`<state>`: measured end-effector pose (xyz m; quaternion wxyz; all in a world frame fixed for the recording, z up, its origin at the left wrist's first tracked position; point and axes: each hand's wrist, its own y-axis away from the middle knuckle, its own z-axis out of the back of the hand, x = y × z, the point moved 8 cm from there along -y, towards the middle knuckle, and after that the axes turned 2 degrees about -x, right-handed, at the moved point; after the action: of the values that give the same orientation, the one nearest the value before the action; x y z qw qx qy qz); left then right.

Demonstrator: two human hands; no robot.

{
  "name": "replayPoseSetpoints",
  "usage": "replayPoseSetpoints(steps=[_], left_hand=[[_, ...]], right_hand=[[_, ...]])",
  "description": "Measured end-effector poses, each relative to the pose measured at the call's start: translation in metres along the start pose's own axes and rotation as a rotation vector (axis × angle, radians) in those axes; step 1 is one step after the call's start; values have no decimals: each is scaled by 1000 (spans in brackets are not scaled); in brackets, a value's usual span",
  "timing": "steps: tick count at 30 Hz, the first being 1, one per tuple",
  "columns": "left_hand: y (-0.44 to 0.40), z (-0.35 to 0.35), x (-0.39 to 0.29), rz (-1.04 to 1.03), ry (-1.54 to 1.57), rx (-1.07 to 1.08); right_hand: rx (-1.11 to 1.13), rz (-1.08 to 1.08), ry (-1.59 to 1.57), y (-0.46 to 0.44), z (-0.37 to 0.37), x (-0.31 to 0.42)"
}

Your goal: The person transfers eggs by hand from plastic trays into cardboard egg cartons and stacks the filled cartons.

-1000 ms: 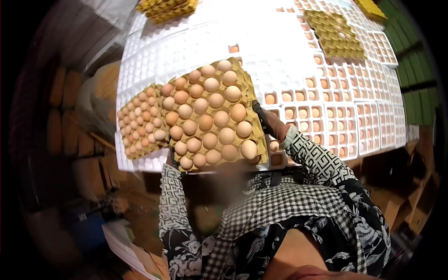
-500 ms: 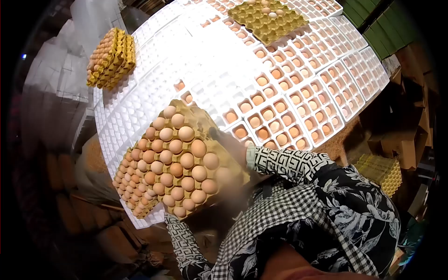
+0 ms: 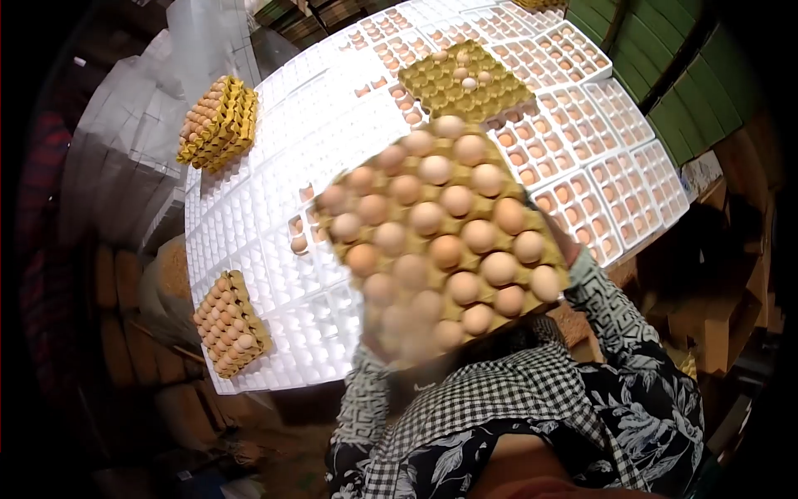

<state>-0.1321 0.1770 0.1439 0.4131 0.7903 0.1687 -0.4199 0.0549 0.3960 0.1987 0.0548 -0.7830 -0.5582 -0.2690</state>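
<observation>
A yellowish pulp egg tray (image 3: 532, 309) filled with brown eggs is held up in front of me, above the white trays. My right hand (image 3: 565, 239) grips its right edge, the fingers partly hidden under the rim. At the lower left corner, my left hand (image 3: 374, 349) holds the other side and is mostly covered by the tray. Some eggs at the near left corner look smeared. Beneath lie white moulded trays (image 3: 320, 324) with square cells, and a few eggs sit in cells left of the held tray.
A single full egg tray (image 3: 259, 328) rests at the table's near left. Stacked egg trays (image 3: 241, 125) stand at the far left. A mostly bare pulp tray (image 3: 432, 90) with several eggs lies on egg-filled white trays (image 3: 611, 200). Green crates (image 3: 690, 75) border the far right.
The held egg tray has moved right and upward, away from the full tray at the near left, which now shows apart from it. Both hands moved with it, and the view shifted slightly.
</observation>
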Motion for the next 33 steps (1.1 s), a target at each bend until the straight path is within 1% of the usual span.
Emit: replayPoseSetpoints(steps=[3,4,7,9,10,11,12,13,14,15,16,17,18,19,20,21,22,24,25,27,28,29,30,31,32,33], left_hand=[[-4,-81,46,120,47,100],[-3,-98,58,157,50,125],[-6,-137,78,248,0,188],[-6,-146,81,295,-70,225],[-8,-147,80,317,-110,244],[-10,-141,79,330,-182,245],[-19,-130,72,312,-267,217],[-33,-117,61,259,-361,178],[-52,-95,49,148,-462,100],[-80,-74,29,-99,-538,59],[-94,-74,-4,-244,-591,-18],[-98,-95,-41,-350,-602,12],[-101,-117,-71,-468,-756,53],[-112,-138,-88,-542,-814,146],[-117,-165,-101,-608,-954,244],[-114,-191,-110,-664,-1145,301],[-111,-212,-112,-718,-1335,358],[-120,-228,-105,-727,-1558,387],[-124,-231,-104,-728,-1601,399],[-128,-236,-104,-663,-1704,388],[-129,-235,-101,-624,-1756,379],[-128,-236,-100,-738,-1789,400],[-127,-237,-100,-755,-1812,399],[-126,-238,-102,-771,-1833,395],[-124,-236,-102,-782,-1856,391],[-129,-224,-109,-775,-1714,372]], right_hand=[[-99,3,6,32,62,41],[-132,0,7,41,84,50],[-228,-17,-11,63,148,70],[-276,-46,3,69,186,75],[-299,-69,83,69,203,81],[-333,-83,266,67,212,90],[-390,3,721,59,221,121],[-502,56,1182,51,221,153],[-701,194,1476,51,240,192],[-775,197,1328,48,224,226],[-704,340,1137,37,183,240],[-596,455,1194,22,148,249],[-612,385,1417,1,137,254],[-549,343,1623,-22,115,252],[-491,314,1711,-35,89,245],[-455,208,1811,-52,83,237],[-419,228,1913,-64,83,234],[-491,275,1941,-62,86,240],[-525,226,1921,-55,85,239],[-583,128,1887,-32,78,232],[-572,-13,2018,-33,76,216],[-605,43,2152,-30,70,206],[-639,117,2287,-30,68,198],[-590,208,2294,-30,72,197],[-549,293,2017,-22,84,203],[-503,362,1736,-12,98,212]])
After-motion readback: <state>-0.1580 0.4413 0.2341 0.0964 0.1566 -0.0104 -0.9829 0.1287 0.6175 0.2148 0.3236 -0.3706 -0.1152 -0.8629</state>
